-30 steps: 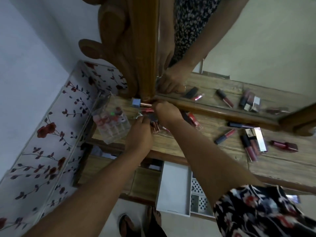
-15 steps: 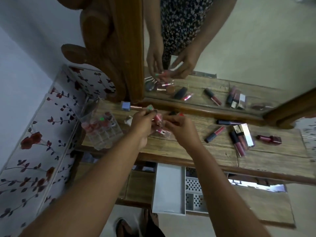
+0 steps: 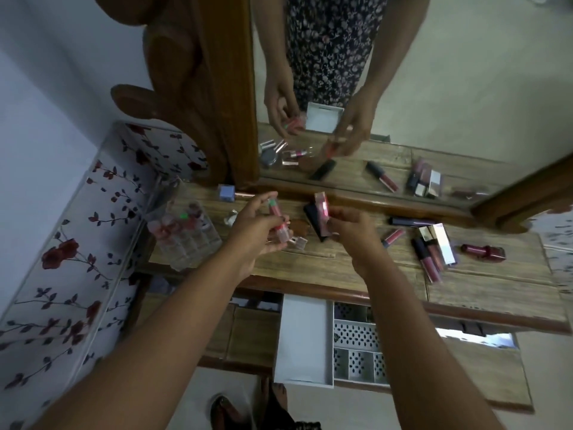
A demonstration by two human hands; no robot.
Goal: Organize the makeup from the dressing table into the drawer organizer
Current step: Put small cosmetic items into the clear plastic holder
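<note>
- Nearest the camera, below the tabletop edge, an open drawer holds a white drawer organizer (image 3: 356, 352) with perforated walls; a plain white tray (image 3: 302, 339) sits just to its left.
- The left hand (image 3: 257, 231) is raised over the wooden tabletop (image 3: 310, 268), its fingers closed around small pink lip tubes (image 3: 277, 217), one of them with a green band near the cap.
- The right hand (image 3: 350, 228) is also raised, near the left but not touching it, its fingertips pinching an upright pink lipstick box (image 3: 322, 206).
- Under and between the hands lie a dark flat case (image 3: 316, 221) and a small clear-capped piece whose kind cannot be told.
- To the left, a clear acrylic lipstick holder (image 3: 183, 234) stands on the tabletop with reddish items in its slots.
- To the right lies a loose group of lip glosses (image 3: 428, 256) beside a silver box (image 3: 443, 243), with one pink gloss tube (image 3: 393, 237) apart from them and nearer the right hand.
- Farther right, a dark red lipstick (image 3: 482, 252) lies on its side, well apart from the hands.
- Toward the back, a blue-capped bottle (image 3: 226, 192) lies near the mirror frame, and a long dark tube (image 3: 409, 221) lies along the mirror's base.
- Beyond them, the mirror (image 3: 403, 88) reflects both hands and the scattered makeup.
</note>
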